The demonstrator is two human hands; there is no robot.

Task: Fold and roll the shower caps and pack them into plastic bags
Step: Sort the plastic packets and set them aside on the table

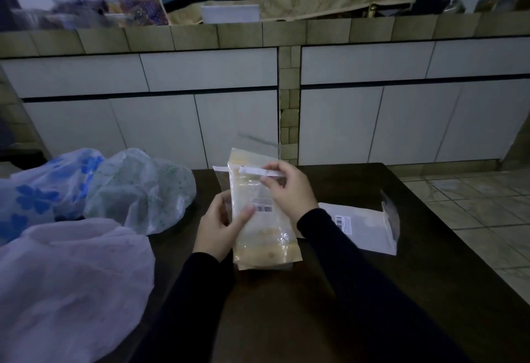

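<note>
At the frame's centre, my left hand (219, 227) grips the plastic bag (262, 216) holding a folded yellowish shower cap, above the dark table (358, 291). My right hand (286, 187) pinches its white sealing strip (258, 171). Loose shower caps (94, 190) lie left.

A pale yellow shower cap (263, 236) is seen inside a clear plastic bag (259, 161) marked with a black-and-white barcode label (263, 209). Blue flowers are printed on one white cap (43, 187), faint green ones on another (137, 187). A dark brown table (286, 305) and black sleeves (344, 253) are shown.
</note>
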